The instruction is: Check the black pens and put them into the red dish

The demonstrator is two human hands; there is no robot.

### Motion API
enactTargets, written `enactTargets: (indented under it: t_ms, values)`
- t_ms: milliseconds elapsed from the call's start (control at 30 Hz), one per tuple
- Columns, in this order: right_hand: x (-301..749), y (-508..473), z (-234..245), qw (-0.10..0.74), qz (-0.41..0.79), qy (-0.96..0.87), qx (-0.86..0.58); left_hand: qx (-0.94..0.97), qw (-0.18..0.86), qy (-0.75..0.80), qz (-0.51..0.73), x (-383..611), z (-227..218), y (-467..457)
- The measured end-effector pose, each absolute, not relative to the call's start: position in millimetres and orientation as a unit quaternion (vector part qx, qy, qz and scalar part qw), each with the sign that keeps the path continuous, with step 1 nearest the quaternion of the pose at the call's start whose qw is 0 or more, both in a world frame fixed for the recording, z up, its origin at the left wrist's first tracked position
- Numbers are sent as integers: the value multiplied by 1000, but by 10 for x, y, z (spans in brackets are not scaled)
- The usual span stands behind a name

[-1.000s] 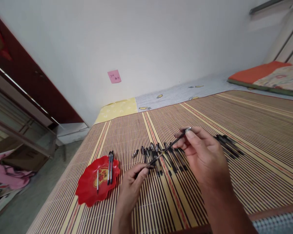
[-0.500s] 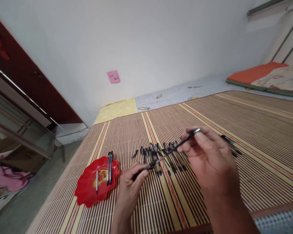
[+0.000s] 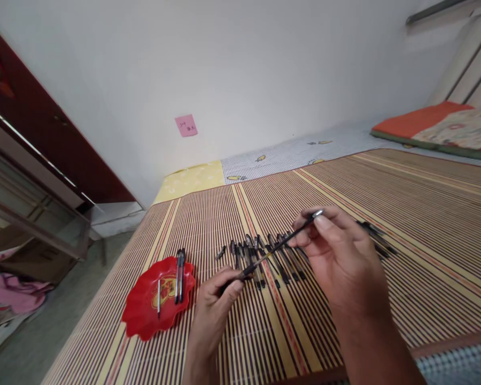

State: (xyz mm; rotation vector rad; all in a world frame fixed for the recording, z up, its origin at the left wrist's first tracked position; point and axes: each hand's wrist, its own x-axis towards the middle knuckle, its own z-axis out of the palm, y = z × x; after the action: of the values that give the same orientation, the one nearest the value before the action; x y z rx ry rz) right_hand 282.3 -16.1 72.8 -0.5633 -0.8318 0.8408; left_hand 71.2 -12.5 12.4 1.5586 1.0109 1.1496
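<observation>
My left hand [image 3: 218, 299] is closed round a black pen barrel [image 3: 244, 272]. From the barrel's end a thin dark ink refill [image 3: 282, 243] slants up to the right. Its shiny end is pinched by my right hand [image 3: 332, 240] between thumb and fingers. Behind the refill, several black pens [image 3: 292, 267] lie in a row on the striped mat, partly covered by my hands. A loose pen cap [image 3: 220, 253] lies left of the row.
A red scalloped plate [image 3: 138, 305] on the left holds two black pens [image 3: 179, 275] and a white refill [image 3: 158, 299]. More pens [image 3: 379, 240] lie right of my right hand. The bamboo mat [image 3: 433, 256] reaches back to the wall, where a pink note [image 3: 186, 125] hangs.
My right hand has shifted slightly left with the refill's end, closer to the pen barrel. My left hand has hardly moved.
</observation>
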Motion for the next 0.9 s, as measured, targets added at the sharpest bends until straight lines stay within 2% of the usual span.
enactTargets:
  t_ms: [167,300,533,700,800,900]
  values:
    - [2801,-205,740,769,383,-430,-279,634,474,420,445,721,175,-154]
    - [2762,-166,678,730,421,-453,-291,626,503,422,421,751,187,-204]
    - [2636,-27,527,617,493,-544,-285,523,616,328,490,972,229,-326]
    - [2600,31,443,614,523,-531,-259,402,727,249,498,1095,223,-362]
    - [2646,34,459,616,505,-542,-269,419,713,270,494,1105,231,-348]
    - [2696,22,515,615,490,-548,-286,476,629,352,503,1084,278,-331]
